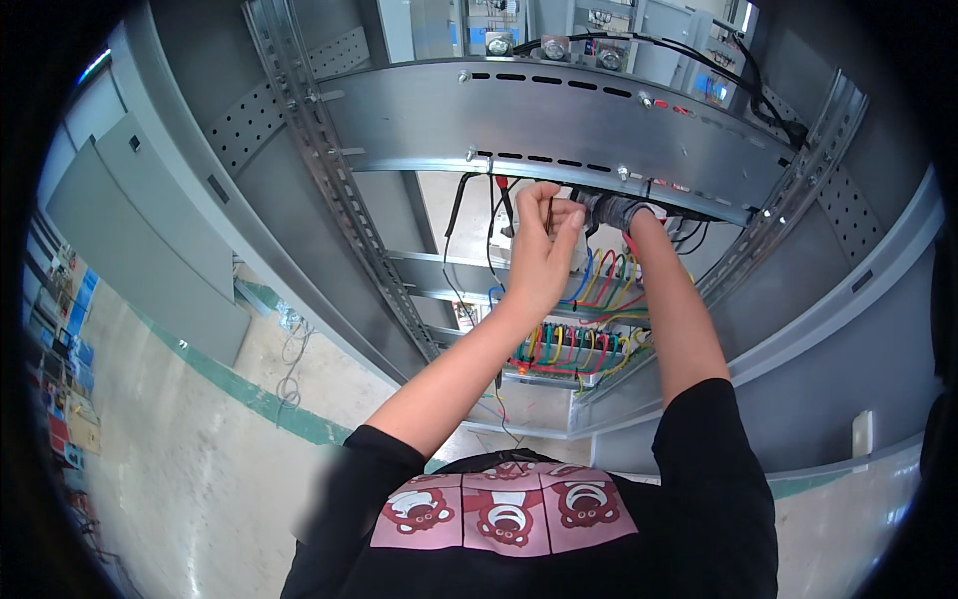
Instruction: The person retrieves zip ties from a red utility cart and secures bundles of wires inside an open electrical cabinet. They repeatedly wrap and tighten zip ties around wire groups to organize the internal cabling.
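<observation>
Both arms reach into an open metal cabinet, under a wide slotted crossbeam [559,105]. My left hand [539,250] is raised just below the beam's lower edge, fingers curled toward the thumb. A thin black strip [549,215] shows between its fingers; whether it is a tie or a wire is unclear. Right of these fingers, a dark grey wrapped cable bundle [611,212] runs under the beam. My right hand [644,218] is at the bundle's right end; its fingers are hidden behind the bundle and the beam.
Coloured wires [604,280] loop down to a lower rail with a terminal row [574,344]. Black leads [454,215] hang left of my left hand. Perforated uprights [334,190] flank the opening. A grey panel [165,230] stands at left, with loose cable [289,384] on the floor.
</observation>
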A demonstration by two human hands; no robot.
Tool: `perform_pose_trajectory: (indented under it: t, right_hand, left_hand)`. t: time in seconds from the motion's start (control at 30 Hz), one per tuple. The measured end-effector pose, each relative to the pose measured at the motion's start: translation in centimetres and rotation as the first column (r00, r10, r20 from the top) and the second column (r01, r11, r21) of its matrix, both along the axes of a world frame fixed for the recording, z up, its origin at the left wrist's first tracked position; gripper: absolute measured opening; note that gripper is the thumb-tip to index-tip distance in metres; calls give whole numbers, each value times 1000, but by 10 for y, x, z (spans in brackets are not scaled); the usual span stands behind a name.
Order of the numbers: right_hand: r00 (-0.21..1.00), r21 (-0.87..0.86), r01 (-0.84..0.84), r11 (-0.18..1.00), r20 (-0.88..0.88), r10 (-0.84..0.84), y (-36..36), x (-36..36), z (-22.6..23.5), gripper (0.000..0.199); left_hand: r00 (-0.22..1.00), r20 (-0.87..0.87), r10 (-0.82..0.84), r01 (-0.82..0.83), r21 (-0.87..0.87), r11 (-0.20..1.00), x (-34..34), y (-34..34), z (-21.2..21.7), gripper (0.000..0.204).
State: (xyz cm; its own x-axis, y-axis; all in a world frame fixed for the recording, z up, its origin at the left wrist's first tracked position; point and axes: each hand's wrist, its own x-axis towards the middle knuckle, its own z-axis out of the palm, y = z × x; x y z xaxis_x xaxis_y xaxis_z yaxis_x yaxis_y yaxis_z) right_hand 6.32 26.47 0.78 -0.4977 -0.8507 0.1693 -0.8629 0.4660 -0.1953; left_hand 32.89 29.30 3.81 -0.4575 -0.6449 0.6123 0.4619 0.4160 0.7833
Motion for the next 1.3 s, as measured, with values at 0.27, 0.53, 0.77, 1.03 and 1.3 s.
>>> perform_pose_trajectory:
  t: [0.27, 0.53, 0.77, 1.03, 1.3]
  right_hand:
    - [950, 132, 282, 950, -177, -258, 5, -6, 15, 39]
    - [971, 233, 234, 944, -100, -216, 15, 8, -7, 43]
    - [982, -175, -176, 969, -97, 161, 48, 55, 2, 21]
    - [945, -109, -251, 962, -245, 218, 20, 19, -4, 23]
    - [926, 37, 46, 998, -376, -29, -17, 24, -5, 37]
  left_hand:
    - [821, 216, 528, -498, -182, 848, 85, -10, -63, 31]
    - [907, 388, -166, 50, 293, 955, 81, -23, -82, 10]
    - [986, -66, 150, -143, 109, 984, 78, 0, -28, 17]
    - [939, -227, 260, -284, -83, 955, 53, -11, -7, 16]
    - [816, 52, 576, -528, -339, 779, 18, -47, -56, 16]
